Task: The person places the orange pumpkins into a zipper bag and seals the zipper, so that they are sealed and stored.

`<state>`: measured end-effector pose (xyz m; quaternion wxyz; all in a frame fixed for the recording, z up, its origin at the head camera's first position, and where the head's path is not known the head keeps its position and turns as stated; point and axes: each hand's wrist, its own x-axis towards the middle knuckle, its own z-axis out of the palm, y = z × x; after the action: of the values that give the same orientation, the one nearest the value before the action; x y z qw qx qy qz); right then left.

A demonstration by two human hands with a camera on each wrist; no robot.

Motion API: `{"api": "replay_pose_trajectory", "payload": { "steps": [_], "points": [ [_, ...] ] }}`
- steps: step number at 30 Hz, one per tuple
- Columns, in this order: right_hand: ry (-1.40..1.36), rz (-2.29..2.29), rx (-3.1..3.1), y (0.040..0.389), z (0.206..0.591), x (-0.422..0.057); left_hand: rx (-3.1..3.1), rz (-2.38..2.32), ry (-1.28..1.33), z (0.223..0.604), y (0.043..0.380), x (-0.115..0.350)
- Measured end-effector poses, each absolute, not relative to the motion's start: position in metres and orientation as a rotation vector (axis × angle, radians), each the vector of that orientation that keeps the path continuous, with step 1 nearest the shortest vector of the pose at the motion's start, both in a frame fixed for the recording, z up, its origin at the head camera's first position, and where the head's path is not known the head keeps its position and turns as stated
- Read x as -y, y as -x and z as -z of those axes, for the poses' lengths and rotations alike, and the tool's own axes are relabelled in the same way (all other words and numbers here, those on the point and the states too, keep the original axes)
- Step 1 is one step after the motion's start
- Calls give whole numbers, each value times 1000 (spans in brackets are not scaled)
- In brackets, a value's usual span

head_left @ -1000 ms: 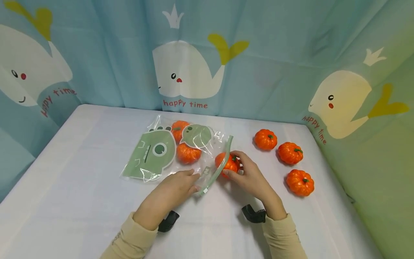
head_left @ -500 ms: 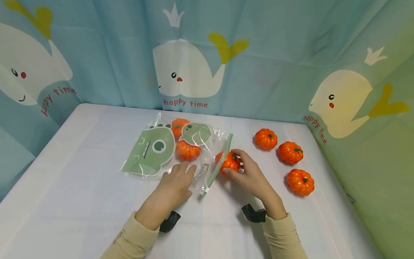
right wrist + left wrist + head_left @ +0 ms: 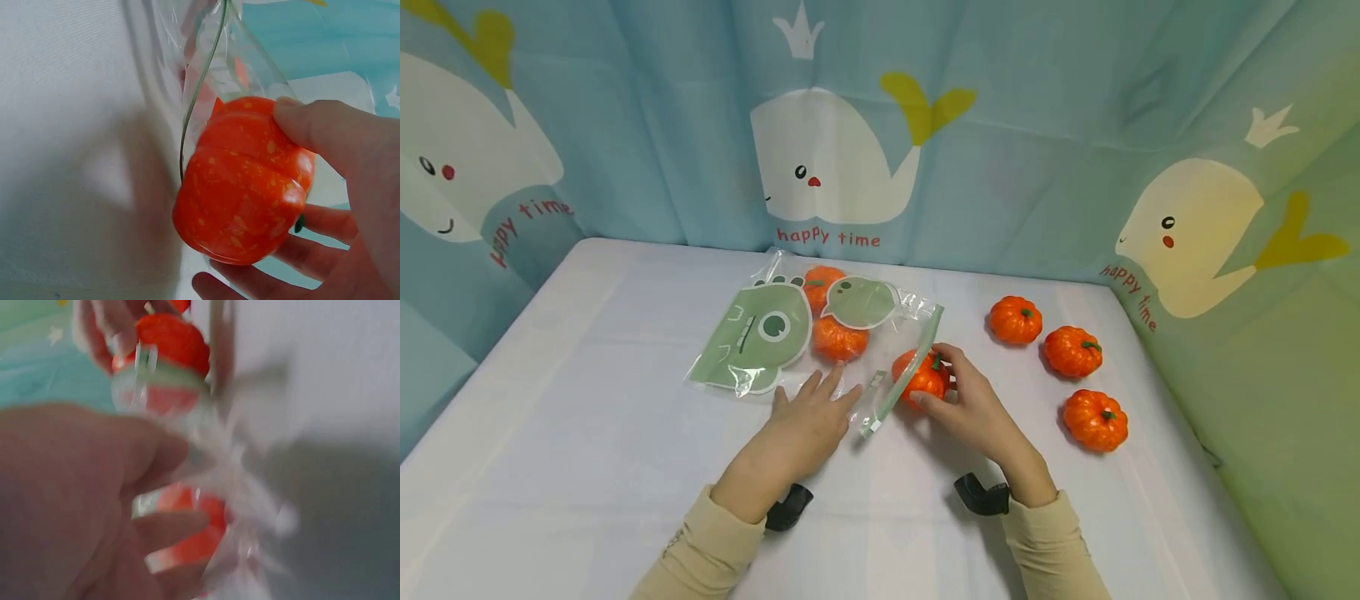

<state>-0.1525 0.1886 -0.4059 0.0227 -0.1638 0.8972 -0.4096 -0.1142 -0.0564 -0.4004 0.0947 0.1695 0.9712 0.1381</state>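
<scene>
Head view: the right hand [image 3: 972, 410] pinches a pumpkin [image 3: 931, 380] between thumb and fingers at the mouth of a clear bag [image 3: 886, 340], which lies mostly to that hand's left; the bag's green strip [image 3: 905, 382] crosses in front of the pumpkin. The left hand [image 3: 801, 427] has its fingers spread at the bag's near edge, though whether they press the plastic I cannot tell. Ahead of those fingers, two bagged pumpkins [image 3: 840, 340] [image 3: 822, 286] sit inside. Three loose pumpkins [image 3: 1016, 320] [image 3: 1073, 352] [image 3: 1095, 421] stand on the tabletop [image 3: 880, 533] to the right of the right hand, apart from it. Beyond both hands hangs a whale-print curtain [image 3: 1022, 192]
</scene>
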Motion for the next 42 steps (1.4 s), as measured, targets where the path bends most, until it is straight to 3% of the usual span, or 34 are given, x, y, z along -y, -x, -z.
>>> {"api": "replay_pose_trajectory", "payload": {
  "steps": [8, 16, 25, 42],
  "points": [
    [466, 1281, -2801, 153, 412, -188, -2815, -454, -590, 391, 112, 66],
    [428, 1290, -2825, 155, 410, -185, -3230, -679, -813, 390, 106, 39],
    [407, 1249, -2849, 152, 410, -183, -3266, -482, -638, 406, 94, 19],
    [523, 1338, -2807, 148, 409, -178, -3496, -487, -586, 417, 97, 13]
  ]
}}
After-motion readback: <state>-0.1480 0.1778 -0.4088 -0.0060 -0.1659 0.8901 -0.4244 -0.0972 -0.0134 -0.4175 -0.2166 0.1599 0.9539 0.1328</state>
